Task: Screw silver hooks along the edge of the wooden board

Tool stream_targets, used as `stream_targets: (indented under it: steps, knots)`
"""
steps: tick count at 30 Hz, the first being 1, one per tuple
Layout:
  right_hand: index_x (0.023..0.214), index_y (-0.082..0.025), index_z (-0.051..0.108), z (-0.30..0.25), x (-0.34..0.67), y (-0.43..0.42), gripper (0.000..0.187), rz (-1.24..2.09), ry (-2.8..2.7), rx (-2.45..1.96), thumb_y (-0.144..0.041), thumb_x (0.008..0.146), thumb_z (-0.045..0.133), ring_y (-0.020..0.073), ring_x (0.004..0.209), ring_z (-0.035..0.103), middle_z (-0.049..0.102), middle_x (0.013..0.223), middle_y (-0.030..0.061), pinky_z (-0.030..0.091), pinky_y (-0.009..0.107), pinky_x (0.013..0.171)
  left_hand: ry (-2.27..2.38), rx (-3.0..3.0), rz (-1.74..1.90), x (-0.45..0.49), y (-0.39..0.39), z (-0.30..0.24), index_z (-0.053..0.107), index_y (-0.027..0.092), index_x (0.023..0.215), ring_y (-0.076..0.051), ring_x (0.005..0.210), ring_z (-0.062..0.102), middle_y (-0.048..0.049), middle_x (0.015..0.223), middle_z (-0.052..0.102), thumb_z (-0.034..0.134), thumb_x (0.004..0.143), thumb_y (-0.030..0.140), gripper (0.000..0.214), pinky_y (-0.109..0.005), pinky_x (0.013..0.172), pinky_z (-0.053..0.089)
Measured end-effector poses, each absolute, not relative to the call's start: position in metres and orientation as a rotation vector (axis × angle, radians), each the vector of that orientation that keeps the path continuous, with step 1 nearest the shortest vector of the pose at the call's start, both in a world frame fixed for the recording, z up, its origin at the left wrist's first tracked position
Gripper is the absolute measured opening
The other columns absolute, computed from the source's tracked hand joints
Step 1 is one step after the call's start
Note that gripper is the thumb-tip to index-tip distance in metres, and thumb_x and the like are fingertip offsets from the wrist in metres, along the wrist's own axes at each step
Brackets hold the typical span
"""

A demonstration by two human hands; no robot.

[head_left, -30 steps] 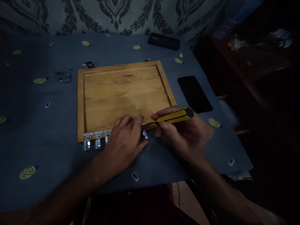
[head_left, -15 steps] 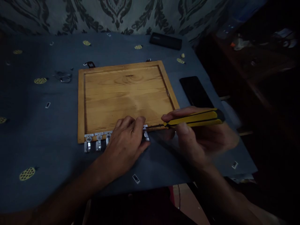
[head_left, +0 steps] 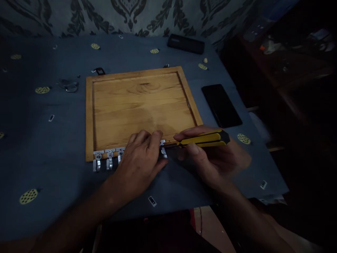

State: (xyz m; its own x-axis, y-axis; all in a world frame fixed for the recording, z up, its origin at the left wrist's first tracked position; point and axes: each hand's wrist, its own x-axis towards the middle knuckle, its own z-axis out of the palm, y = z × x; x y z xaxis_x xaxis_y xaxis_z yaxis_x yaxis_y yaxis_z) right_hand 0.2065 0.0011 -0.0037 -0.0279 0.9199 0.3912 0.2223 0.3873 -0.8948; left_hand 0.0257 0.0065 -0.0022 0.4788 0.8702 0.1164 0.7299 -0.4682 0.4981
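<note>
A framed wooden board (head_left: 142,109) lies flat, with a rail of silver metal hooks (head_left: 109,154) along its near edge. Bent over the middle of that rail, my left hand (head_left: 142,158) has its fingers closed on it and hides several hooks. One hook end (head_left: 164,151) shows to the right of my thumb. My right hand (head_left: 216,158), slightly blurred, grips a yellow and black screwdriver (head_left: 202,138). The screwdriver lies nearly level, its shaft pointing left along the near edge towards the rail. Its tip is hard to make out near my left fingers.
Right of the board lies a black phone (head_left: 222,105). A dark oblong case (head_left: 185,44) is at the back. Loose metal pieces (head_left: 70,86) sit to the left, and a black bracket (head_left: 100,71) projects behind the board. A blue patterned cloth (head_left: 65,196) covers the table.
My right hand and the screwdriver have moved left, closer to my left hand, uncovering more of the phone. My left hand keeps its place on the rail. The view has shifted slightly.
</note>
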Motion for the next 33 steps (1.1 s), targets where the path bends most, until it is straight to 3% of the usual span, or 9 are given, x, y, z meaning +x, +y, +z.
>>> stream_targets:
  steps: [18,33]
  knots:
    - [0.106,-0.029,0.073,0.0002,0.2057,0.0038,0.02,0.75,-1.565,-1.076,-0.019,0.089,0.074,0.0109,0.059,0.066,0.076,0.097,-0.0023,0.056,0.026,0.053,1.324,2.357,0.516,0.0258,0.0061,-0.0025,0.046,0.019,0.118,-0.028,0.101,0.057,-0.0058,0.102,0.065,0.076,0.085,0.021,0.045,-0.041,0.086,0.046]
    - [0.106,-0.028,0.072,0.0048,0.2051,0.0069,0.017,0.811,-1.612,-1.033,-0.02,0.092,0.071,0.0113,0.06,0.067,0.075,0.096,-0.0017,0.056,0.026,0.054,1.337,2.385,0.508,0.0261,0.0063,-0.0043,0.046,0.021,0.114,-0.027,0.1,0.057,-0.0052,0.101,0.065,0.079,0.083,0.023,0.045,-0.04,0.085,0.047]
